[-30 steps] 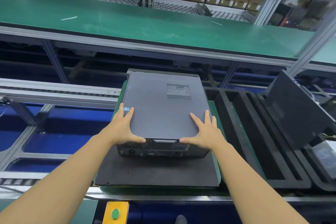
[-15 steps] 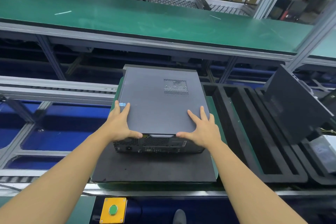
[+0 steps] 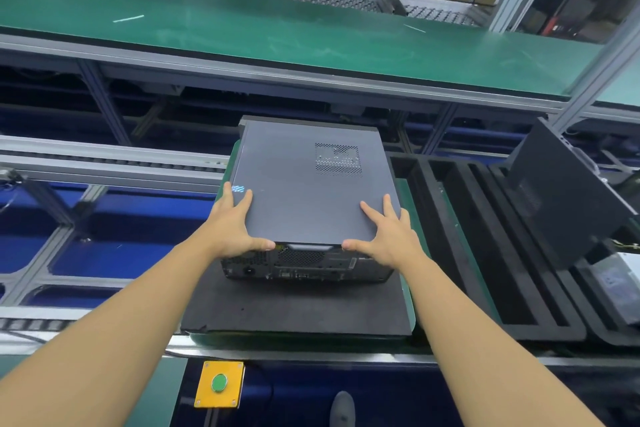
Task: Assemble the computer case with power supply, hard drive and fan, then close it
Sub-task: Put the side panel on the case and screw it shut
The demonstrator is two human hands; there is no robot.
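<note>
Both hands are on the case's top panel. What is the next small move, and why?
Probably slide the top panel away with both thumbs until it seats flush on the computer case. The left hand and right hand lie flat on its near corners, thumbs against its near edge, which seems to overhang the rear ports slightly. Whether it has latched cannot be told.
</note>
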